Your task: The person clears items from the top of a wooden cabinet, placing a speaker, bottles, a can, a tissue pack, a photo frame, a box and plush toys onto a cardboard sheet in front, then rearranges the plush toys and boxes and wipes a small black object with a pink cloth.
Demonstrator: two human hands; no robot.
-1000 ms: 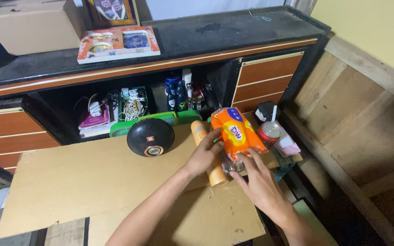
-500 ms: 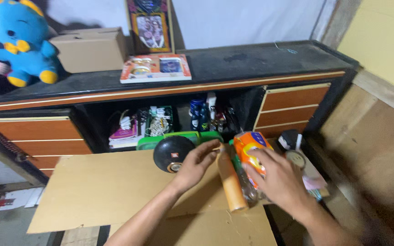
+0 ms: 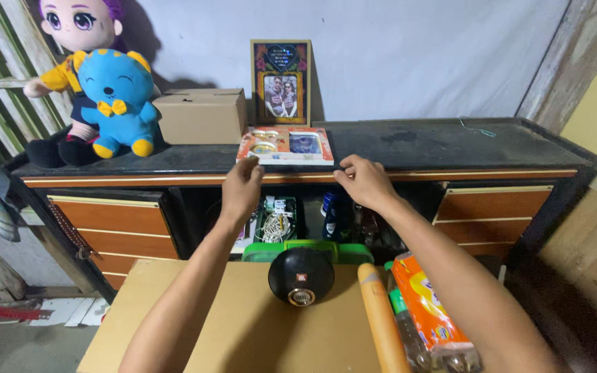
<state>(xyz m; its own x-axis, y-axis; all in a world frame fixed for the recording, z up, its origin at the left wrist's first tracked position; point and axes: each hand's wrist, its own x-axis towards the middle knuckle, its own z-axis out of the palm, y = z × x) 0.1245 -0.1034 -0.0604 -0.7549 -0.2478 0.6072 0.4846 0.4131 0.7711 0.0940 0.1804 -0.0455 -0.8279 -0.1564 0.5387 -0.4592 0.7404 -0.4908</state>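
A flat box printed in orange, white and blue lies near the front edge of the black bench, just beyond both hands. Left of it stands a plain brown carton. Lower right, an orange and yellow packet lies beside what may be a green-labelled bottle

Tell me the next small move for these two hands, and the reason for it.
Probably close both hands on the flat colourful box at the front edge of the cabinet top. The left hand and right hand are raised just short of its near edge, fingers curled, holding nothing.
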